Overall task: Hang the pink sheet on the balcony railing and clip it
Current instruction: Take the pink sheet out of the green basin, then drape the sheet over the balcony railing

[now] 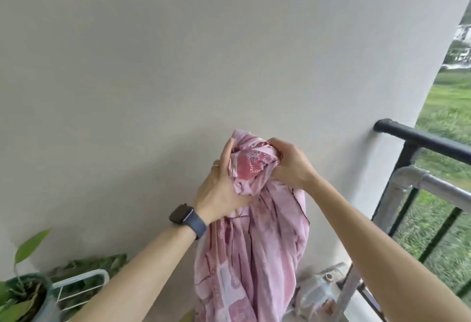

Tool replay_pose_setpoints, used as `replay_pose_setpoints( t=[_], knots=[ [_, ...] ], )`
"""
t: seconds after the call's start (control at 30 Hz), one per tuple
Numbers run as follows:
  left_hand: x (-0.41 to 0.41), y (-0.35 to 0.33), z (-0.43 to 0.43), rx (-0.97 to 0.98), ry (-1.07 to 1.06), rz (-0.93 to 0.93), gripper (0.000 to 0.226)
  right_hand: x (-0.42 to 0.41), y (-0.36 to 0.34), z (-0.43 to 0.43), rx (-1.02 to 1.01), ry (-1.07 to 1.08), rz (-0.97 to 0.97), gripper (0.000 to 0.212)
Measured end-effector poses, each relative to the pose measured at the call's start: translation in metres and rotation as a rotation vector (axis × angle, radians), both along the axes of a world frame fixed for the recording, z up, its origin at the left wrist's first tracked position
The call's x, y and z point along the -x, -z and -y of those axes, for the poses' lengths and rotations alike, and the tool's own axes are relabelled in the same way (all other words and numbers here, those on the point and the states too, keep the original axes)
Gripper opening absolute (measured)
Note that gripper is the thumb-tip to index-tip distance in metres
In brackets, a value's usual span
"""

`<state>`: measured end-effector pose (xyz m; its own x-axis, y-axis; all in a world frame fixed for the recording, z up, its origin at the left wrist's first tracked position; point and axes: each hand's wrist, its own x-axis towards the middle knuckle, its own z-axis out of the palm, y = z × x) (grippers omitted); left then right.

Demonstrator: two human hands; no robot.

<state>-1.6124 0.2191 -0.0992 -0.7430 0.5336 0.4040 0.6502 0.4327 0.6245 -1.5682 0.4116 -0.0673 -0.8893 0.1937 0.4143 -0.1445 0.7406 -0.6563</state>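
Both hands are raised in front of the pale wall (178, 67), bunching cloth between them, and I read the scene across from there. Low at the far left stand a potted plant (23, 286) and a white wire rack (81, 283), neither of them part of the job. The left hand (219, 189), with a dark watch (184, 216) on its wrist, has its fingers curled round the near side of the gathered top of the pink sheet (254, 245). I take this for the anchoring grip that bears the weight. The sheet's top is a tight wad at chest height, and the rest hangs straight down in loose folds towards the floor, clear of everything. The right hand (288, 166) is closed over the wad's far side, fingers dug into the folds. My guess is that it is hunting for an edge or corner so that the cloth can be opened out. To the right, the black balcony railing (428, 141) runs off from the wall with a silver pipe (433, 184) below it. The sheet is near but not touching it, so nothing is hung or clipped yet. I see no clips.
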Motion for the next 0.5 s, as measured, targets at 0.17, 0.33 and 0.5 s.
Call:
replay_pose_setpoints(
  t=[0.17,0.33,0.5],
  knots=[
    [0.036,-0.055,0.017,0.41,-0.07,-0.122,0.077,-0.014,-0.027,-0.02,-0.349,-0.016,0.013,0.048],
    [0.038,-0.129,0.0,0.129,-0.197,-0.378,0.025,-0.016,-0.057,-0.032,-0.474,0.234,-0.25,0.058],
    [0.036,-0.136,-0.03,-0.242,0.064,-0.018,0.016,-0.027,-0.009,-0.035,0.594,-0.386,0.169,0.119]
  ],
)
